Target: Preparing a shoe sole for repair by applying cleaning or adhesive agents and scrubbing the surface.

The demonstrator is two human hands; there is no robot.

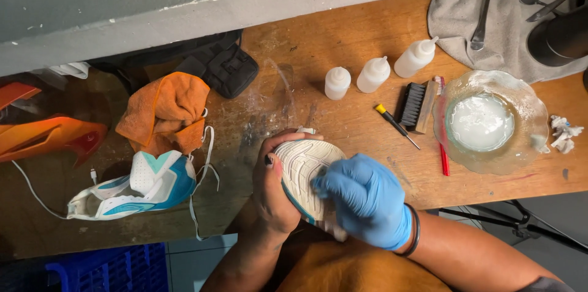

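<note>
— What did you have in front of you at that moment?

— I had the white sneaker upside down over the near edge of the wooden bench, sole facing up at me. My bare left hand was cupped around its left side, fingers wrapped under and thumb along the rim. My right hand, in the blue glove, was curled with its fingertips pressed onto the sole; whether it pinched a cloth or brush under there, I could not tell.

— Which way did the shoe point?

— Its rounded end pointed away from me and slightly left, toward the back of the bench. The long axis ran from my lap up toward the three small squeeze bottles, tilted a little off straight.

— How did you judge the scrubbing should go?

— I reckoned the left hand should brace the shoe firmly so it would not twist, while the gloved fingers worked along the tread grooves with short strokes and steady pressure. Keeping the sole level seemed wise, so liquid would not run into the upper.

— What else lay close by?

— The glass bowl of milky liquid sat to the right, with the black brush and a small screwdriver beside it. The matching teal-and-white sneaker lay to the left under an orange cloth.
</note>
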